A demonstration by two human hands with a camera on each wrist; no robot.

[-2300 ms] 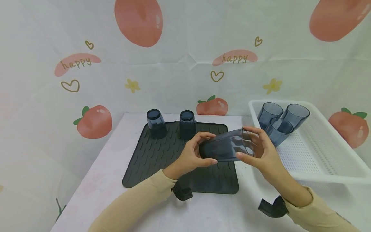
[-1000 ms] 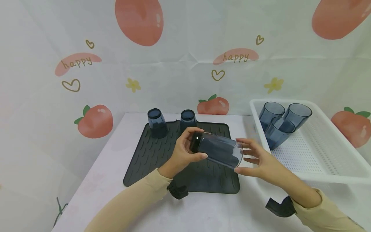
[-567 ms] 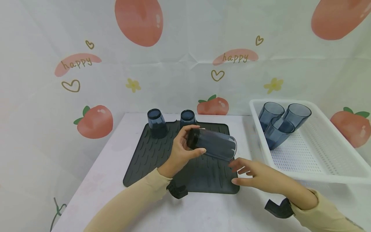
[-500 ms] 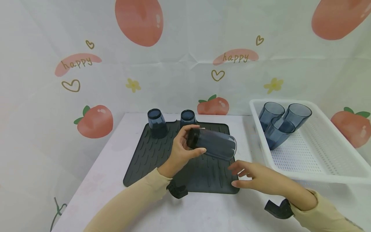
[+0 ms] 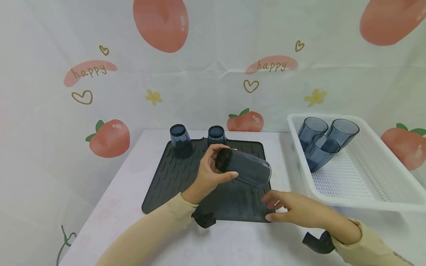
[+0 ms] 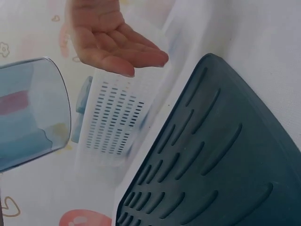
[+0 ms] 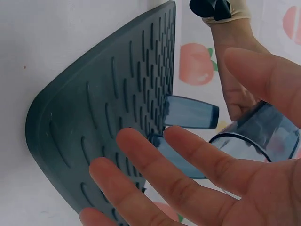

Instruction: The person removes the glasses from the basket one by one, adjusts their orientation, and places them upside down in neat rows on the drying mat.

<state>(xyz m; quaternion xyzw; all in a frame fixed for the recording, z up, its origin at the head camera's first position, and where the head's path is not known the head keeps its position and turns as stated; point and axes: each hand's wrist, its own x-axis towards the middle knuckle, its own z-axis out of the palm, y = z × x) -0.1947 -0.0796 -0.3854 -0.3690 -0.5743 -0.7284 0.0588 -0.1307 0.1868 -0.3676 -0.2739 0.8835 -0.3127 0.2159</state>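
Three smooth blue glasses (image 5: pixel 319 152) lean together, mouths up, in the perforated white basket (image 5: pixel 369 204)! Across on the dark, ridged mat (image 5: pixel 166 184), two upturned glasses (image 5: pixel 181 143) stand near the back edge, the right one partly blocked by the left hand (image 5: pixel 209 170). That hand grips the thick base of a translucent tumbler (image 5: pixel 250 168), tipped sideways above the mat, mouth rightward and slightly down. And the right hand (image 5: pixel 296 209), a second ago up at the rim, has dropped below it, fingers loose and free!
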